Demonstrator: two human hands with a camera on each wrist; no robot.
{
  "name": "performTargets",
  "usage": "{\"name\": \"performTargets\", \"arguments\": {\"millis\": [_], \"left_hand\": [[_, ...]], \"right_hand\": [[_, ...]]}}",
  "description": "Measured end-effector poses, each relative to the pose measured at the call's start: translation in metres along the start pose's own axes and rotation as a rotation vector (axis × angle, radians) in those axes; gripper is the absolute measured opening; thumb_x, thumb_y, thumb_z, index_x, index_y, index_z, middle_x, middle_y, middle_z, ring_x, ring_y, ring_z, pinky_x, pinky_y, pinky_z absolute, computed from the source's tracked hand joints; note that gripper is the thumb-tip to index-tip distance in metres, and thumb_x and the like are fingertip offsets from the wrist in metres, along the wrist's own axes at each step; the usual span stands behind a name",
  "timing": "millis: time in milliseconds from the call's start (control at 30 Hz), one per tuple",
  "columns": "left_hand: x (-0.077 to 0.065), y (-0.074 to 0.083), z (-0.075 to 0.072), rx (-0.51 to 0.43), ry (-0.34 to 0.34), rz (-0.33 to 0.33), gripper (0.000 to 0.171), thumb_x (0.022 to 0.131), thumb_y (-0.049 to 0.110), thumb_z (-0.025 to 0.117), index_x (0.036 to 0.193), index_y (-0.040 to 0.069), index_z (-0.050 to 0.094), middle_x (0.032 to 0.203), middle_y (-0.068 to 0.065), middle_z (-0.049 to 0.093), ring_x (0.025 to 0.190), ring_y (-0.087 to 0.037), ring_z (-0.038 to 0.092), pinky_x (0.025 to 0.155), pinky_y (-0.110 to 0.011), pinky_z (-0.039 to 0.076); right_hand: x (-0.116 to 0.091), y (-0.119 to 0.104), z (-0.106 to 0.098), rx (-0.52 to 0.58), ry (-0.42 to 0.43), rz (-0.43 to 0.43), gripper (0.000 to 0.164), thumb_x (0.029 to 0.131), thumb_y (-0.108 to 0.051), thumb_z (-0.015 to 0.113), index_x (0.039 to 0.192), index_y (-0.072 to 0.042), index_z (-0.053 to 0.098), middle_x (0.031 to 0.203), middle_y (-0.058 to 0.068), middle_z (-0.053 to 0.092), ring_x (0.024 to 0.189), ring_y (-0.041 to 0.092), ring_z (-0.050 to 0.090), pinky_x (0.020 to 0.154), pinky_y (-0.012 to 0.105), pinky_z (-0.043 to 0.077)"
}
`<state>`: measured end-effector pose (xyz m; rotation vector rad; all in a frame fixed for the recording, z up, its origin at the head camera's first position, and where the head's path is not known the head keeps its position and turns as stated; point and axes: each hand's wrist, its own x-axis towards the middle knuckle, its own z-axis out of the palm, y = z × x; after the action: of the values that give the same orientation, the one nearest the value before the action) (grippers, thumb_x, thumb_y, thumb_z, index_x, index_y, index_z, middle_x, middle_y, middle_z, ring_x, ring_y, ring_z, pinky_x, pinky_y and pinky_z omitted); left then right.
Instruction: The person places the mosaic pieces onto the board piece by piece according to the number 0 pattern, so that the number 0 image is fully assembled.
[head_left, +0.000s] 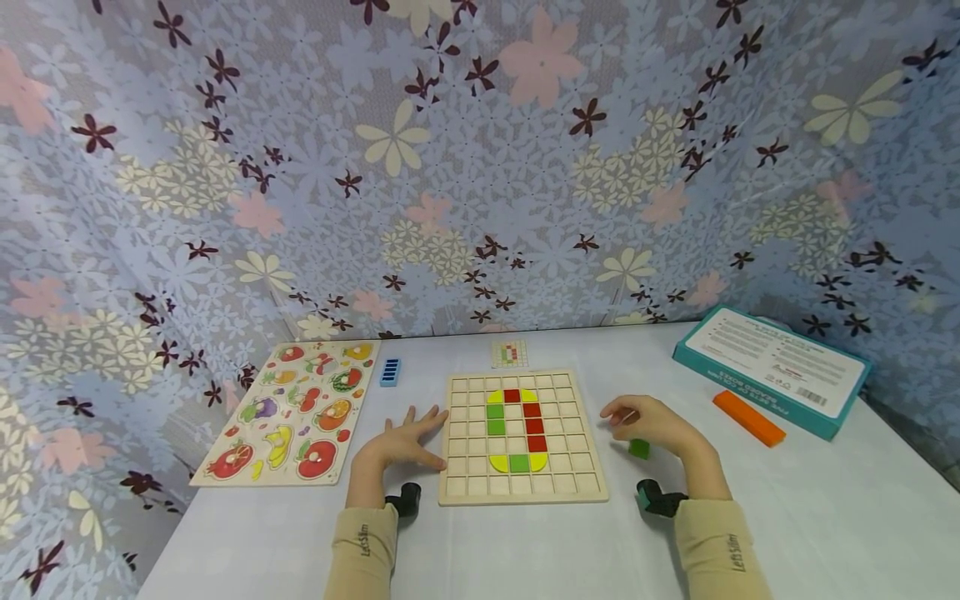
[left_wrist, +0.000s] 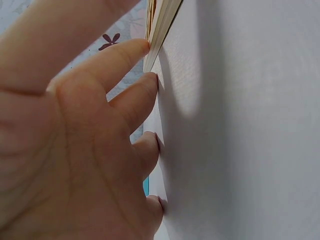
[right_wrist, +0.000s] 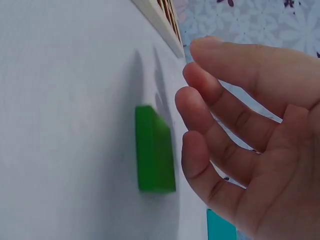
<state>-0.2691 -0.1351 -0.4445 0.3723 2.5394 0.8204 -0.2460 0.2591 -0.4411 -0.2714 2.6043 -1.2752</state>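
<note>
A wooden grid board [head_left: 467, 446] lies in the middle of the table, with red, green and yellow pieces [head_left: 536, 443] set in a ring on it. Fingers spread, my left hand [head_left: 401, 442] is at the board's left side. In the left wrist view, a fingertip [left_wrist: 142, 46] touches the board's edge and other fingertips rest on the cloth. To the right of the board, my right hand [head_left: 651, 421] has loosely bent fingers with nothing between them. Beside it, a green block [right_wrist: 155, 152] lies on the white cloth, partly covered by the hand in the head view.
A fruit puzzle board [head_left: 300, 408] lies at the left, near a small blue slotted piece [head_left: 390, 372]. Behind the grid board is a small pattern card [head_left: 510, 354]. An orange bar [head_left: 748, 418] and a teal box [head_left: 780, 367] are at the right, before a flowered curtain [head_left: 480, 167].
</note>
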Motion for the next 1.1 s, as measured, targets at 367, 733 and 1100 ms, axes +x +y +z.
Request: {"name": "performTargets", "arguments": {"millis": [367, 733, 1100], "left_hand": [[-0.002, 0.003, 0.000, 0.003, -0.003, 0.006, 0.089, 0.069, 0.027, 0.079, 0.145, 0.019, 0.033, 0.153, -0.005, 0.019, 0.141, -0.035, -0.003, 0.107, -0.061, -0.012], [0.001, -0.002, 0.000, 0.003, 0.001, 0.026, 0.090, 0.068, 0.027, 0.080, 0.145, 0.018, 0.033, 0.153, -0.006, 0.020, 0.141, -0.036, -0.003, 0.106, -0.061, -0.012], [0.001, -0.002, 0.001, 0.013, 0.000, 0.029, 0.090, 0.069, 0.027, 0.079, 0.145, 0.018, 0.032, 0.153, -0.006, 0.020, 0.141, -0.036, -0.003, 0.106, -0.062, -0.012]], "right_hand": [[-0.011, 0.006, -0.010, -0.013, -0.062, 0.084, 0.041, 0.069, 0.002, 0.070, 0.109, 0.000, 0.060, 0.098, 0.010, 0.058, 0.088, 0.023, 0.051, 0.077, 0.035, 0.047], [-0.011, 0.007, -0.010, -0.034, -0.102, 0.172, 0.049, 0.062, 0.010, 0.071, 0.108, -0.001, 0.059, 0.084, 0.007, 0.050, 0.080, 0.022, 0.046, 0.071, 0.031, 0.041], [-0.004, 0.005, -0.005, -0.161, 0.044, 0.130, 0.046, 0.063, 0.015, 0.062, 0.104, -0.004, 0.061, 0.096, 0.014, 0.054, 0.083, 0.027, 0.046, 0.067, 0.033, 0.042]]}}
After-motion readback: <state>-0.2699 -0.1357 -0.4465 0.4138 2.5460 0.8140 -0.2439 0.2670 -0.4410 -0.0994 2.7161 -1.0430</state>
